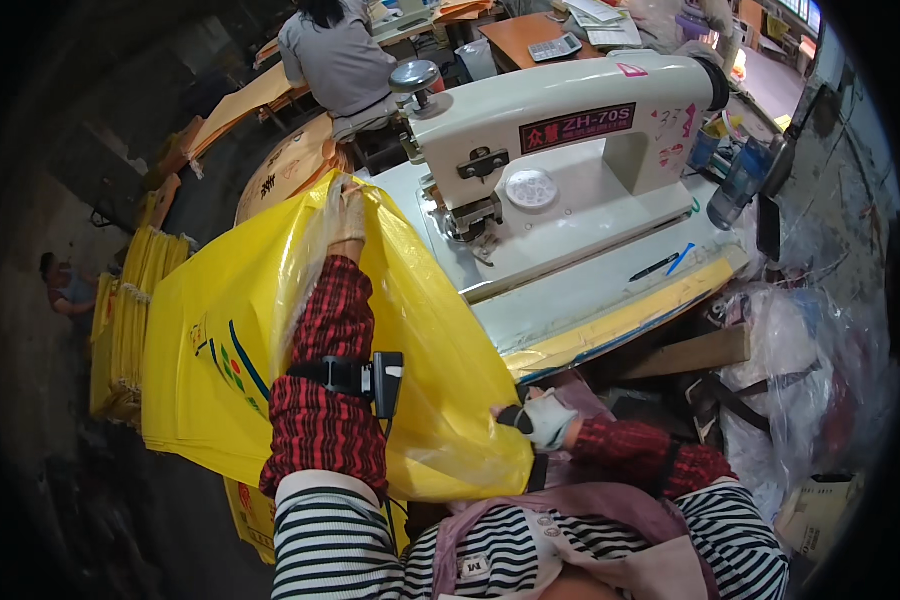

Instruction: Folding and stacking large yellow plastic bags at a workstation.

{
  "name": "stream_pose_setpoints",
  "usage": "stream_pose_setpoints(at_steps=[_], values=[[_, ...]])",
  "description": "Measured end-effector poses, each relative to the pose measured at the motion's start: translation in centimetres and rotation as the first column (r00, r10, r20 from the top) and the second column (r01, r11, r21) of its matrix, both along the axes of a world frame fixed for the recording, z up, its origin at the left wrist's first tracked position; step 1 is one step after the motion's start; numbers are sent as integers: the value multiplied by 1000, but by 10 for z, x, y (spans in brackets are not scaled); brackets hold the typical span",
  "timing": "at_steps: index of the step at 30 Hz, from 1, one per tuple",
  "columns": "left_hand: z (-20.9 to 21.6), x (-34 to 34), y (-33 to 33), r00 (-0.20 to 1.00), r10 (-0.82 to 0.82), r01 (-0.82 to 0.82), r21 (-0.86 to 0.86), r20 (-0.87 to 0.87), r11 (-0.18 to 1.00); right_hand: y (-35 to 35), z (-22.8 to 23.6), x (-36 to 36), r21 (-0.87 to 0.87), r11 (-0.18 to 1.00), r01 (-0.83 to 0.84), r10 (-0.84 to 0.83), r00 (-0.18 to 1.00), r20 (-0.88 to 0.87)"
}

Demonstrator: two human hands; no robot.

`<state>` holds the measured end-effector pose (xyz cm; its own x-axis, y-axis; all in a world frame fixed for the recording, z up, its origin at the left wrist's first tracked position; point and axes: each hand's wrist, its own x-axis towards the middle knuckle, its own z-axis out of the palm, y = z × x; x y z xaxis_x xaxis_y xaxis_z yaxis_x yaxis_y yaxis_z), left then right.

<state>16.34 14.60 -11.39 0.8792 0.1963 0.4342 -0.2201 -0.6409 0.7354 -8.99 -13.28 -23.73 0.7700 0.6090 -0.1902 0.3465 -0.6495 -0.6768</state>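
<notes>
A large yellow woven sack (425, 340) with a clear plastic liner (305, 260) spreads across the front, its near part draped over a stack of similar sacks. My left hand (347, 215), in a pale glove, reaches to the sack's far top corner and is closed on it; its fingertips are partly covered. My right hand (551, 418), in a white glove with dark fingertips, pinches the sack's lower right edge. Between my hands the material is stretched out. Just right of my left hand stands a white industrial sewing machine (570, 110), its needle area (465, 225) near the sack.
On the machine table (580, 310) lie a black pen (654, 267) and a blue tool (681, 259). A bottle (740, 185) stands at the right. Bundled yellow sacks (130, 320) are stacked at the left. One person (332, 60) sits beyond; another (68, 290) is far left.
</notes>
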Motion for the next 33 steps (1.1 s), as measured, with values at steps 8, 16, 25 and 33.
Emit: stream_pose_setpoints(at_steps=[8,16,25,33], values=[[-172,75,6,944,48,88,391,-327,916,-60,-19,-45,379,803,460,-214,817,-536],[-204,43,-67,867,96,217,545,-488,810,-87,-9,-57,-2,981,196,-191,957,-217],[-65,-2,9,489,254,799,545,-834,253,15,57,91,-215,976,31,-25,999,29],[-28,-262,-14,-412,111,885,-368,-904,285,34,43,135,-175,984,1,13,997,79]])
